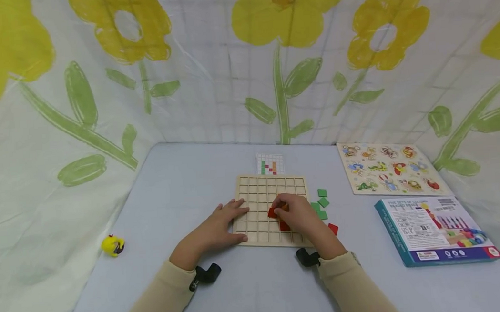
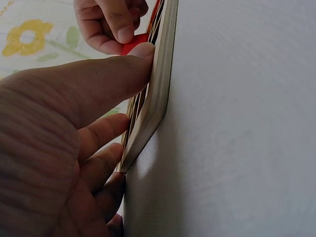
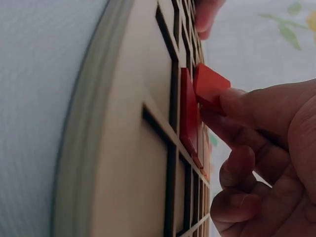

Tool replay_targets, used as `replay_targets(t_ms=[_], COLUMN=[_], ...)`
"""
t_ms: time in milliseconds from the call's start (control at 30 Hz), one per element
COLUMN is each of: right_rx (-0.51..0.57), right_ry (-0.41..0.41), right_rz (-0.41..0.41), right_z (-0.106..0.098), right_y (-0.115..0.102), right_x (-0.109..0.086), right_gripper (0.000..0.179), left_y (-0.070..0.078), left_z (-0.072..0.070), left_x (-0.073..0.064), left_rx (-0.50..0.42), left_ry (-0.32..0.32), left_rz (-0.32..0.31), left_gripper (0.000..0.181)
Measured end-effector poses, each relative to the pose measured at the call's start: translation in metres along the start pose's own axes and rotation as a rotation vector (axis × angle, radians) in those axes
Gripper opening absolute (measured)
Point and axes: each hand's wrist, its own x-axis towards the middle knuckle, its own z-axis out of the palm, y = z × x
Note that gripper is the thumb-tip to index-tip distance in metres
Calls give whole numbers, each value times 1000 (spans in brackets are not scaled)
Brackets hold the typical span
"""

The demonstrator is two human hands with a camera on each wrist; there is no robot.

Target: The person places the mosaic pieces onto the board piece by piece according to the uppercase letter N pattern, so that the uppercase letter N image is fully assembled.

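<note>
A wooden grid board point(image 1: 256, 193) lies flat on the table. My left hand point(image 1: 217, 227) rests at its left edge, fingers extended over the grid and thumb on the near rim. Between thumb and fingertip, my right hand point(image 1: 301, 215) pinches a red square tile point(image 3: 210, 86), tilted just over the board. Below that tile, another red tile point(image 3: 187, 113) sits in a grid cell. Some orange shows beside the right fingers, mostly covered by the hand. A pattern card point(image 1: 269, 164) with coloured squares lies behind the board. Several green tiles point(image 1: 322, 192) lie along the board's right side.
A loose red tile point(image 1: 333, 228) lies by the right wrist. Farther right are a boxed bead set point(image 1: 439, 230) and an insect picture board point(image 1: 388, 169). At the table's left edge stands a small yellow toy point(image 1: 112, 245). A flowered curtain point(image 1: 212, 96) hangs behind.
</note>
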Motion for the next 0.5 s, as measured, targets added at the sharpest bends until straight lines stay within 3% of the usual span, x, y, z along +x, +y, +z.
replay_targets(t_ms=[333,500], right_rx=[-36,-113], right_ry=[-27,-26], right_rz=[-35,-111], right_z=[1,1], right_y=[-4,-2], right_x=[-3,-2], right_gripper=[8,7], left_y=[-2,-1], left_z=[1,1], left_x=[1,1], left_rx=[12,16], left_ry=[6,2], left_rz=[-4,-6], left_gripper=[76,76])
